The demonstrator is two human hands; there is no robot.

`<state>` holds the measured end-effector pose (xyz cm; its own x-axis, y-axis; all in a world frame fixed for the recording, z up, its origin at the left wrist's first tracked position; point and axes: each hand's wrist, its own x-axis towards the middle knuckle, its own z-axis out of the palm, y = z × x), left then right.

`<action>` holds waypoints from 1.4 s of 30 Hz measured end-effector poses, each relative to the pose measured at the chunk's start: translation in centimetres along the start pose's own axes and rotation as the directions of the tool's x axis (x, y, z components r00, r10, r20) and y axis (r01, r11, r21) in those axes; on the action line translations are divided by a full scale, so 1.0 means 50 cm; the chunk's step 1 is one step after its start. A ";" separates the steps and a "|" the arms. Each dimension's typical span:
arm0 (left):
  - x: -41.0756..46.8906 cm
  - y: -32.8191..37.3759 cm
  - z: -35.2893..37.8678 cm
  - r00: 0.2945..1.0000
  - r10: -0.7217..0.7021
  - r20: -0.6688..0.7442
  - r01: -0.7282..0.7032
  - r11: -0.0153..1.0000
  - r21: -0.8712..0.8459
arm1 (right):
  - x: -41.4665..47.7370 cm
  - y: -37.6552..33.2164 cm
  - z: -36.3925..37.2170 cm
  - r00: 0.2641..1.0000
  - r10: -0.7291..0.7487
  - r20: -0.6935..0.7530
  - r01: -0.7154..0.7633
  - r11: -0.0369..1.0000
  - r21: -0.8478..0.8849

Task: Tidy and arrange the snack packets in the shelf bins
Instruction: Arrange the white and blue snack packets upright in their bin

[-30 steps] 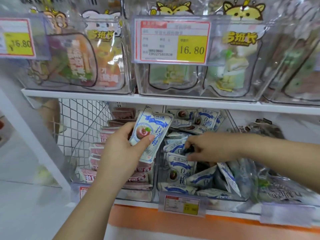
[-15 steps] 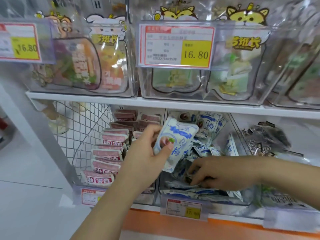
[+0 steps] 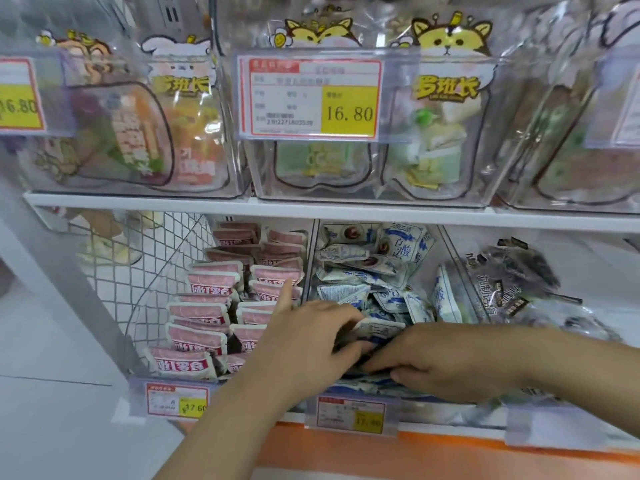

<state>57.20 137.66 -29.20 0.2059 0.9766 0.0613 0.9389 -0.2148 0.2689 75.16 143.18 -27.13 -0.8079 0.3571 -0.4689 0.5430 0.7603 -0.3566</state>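
Under the white shelf board [image 3: 173,202], pink flat snack packets [image 3: 204,317] stand in tidy rows. White-and-blue plastic snack packets [image 3: 363,268] lie messy. My left hand [image 3: 308,344] pinches one at the front; I cannot tell if my right hand [image 3: 446,365] grips any. Lots left, I think.

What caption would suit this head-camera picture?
Left hand grips a blue-and-white snack packet in the clear middle bin, right hand reaching in too; stacked pink packets alongside.

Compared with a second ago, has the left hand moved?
Yes: the left hand, holding a blue packet, moved right and down across the bin divider.
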 end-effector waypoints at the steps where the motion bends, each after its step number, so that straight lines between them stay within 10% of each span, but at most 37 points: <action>1: 0.001 0.001 0.003 1.000 0.009 0.005 -0.009 0.999 0.045 | 0.001 0.000 0.000 1.000 0.001 -0.007 -0.001 1.000 0.010; 12: 0.013 0.007 0.015 0.989 0.099 -0.111 -0.096 0.995 0.031 | -0.021 0.012 -0.042 0.998 0.042 -0.046 -0.037 0.993 0.109; 17: 0.003 -0.001 -0.010 0.996 0.024 -0.084 -0.009 0.986 0.169 | -0.012 0.055 -0.079 0.935 0.116 -0.334 -0.110 0.993 0.038; 32: -0.017 -0.015 0.009 0.995 0.002 0.098 -0.019 0.983 0.181 | 0.067 0.059 -0.044 0.987 0.048 -0.154 -0.017 0.980 0.200; 42: -0.019 -0.027 0.024 0.998 0.003 0.066 -0.015 0.982 0.186 | 0.205 0.114 -0.036 0.999 0.046 -0.007 -0.047 0.988 -0.145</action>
<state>56.06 137.03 -30.79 0.2265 0.9740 -0.0015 0.9706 -0.2256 0.0845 69.54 152.13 -32.52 -0.7834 0.3956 -0.4794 0.5414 0.8132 -0.2136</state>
